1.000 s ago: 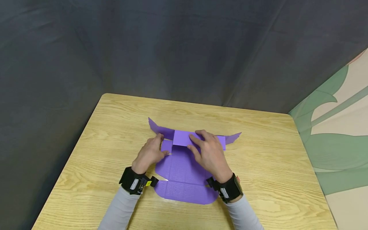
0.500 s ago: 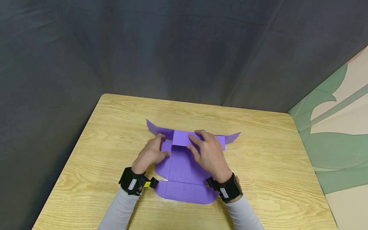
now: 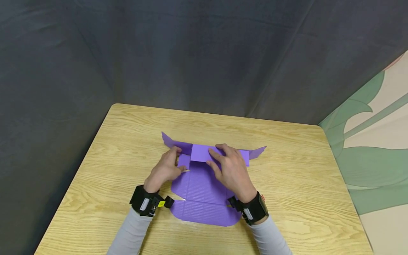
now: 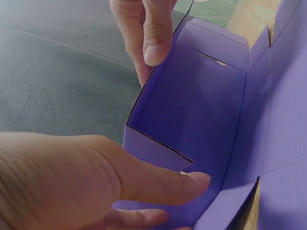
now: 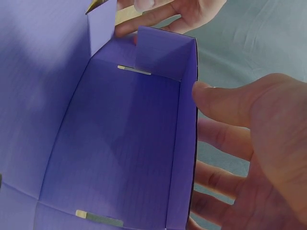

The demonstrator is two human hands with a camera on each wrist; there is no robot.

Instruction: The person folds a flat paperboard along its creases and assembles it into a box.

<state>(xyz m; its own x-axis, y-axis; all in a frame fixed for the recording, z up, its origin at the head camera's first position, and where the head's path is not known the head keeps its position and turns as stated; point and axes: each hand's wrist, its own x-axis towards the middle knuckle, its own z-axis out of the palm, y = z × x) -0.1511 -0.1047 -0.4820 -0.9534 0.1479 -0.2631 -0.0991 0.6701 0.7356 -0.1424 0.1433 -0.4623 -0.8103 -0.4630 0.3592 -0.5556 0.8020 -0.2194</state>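
A partly folded purple cardboard box (image 3: 204,187) lies on the wooden table, its near end flat. At the far end, one wall is folded up and a panel (image 3: 200,153) bends over toward me. My right hand (image 3: 234,170) grips this panel's edge; the right wrist view has the thumb at the edge and fingers behind the wall. My left hand (image 3: 164,170) is at the far left corner, thumb and fingers spread. In the left wrist view its thumb (image 4: 163,187) reaches just below a small corner flap (image 4: 153,148). Some left fingertips are hidden.
Purple side flaps stick out at the left (image 3: 169,141) and right (image 3: 257,152) of the far wall. A narrow slot (image 5: 134,70) shows in the cardboard. Dark cloth (image 3: 204,60) hangs behind the table (image 3: 306,191); a patterned cloth (image 3: 376,170) is at the right.
The left side flap has swung slightly outward and down, and the left hand has shifted a little left. My right hand keeps nearly the same place on the panel.
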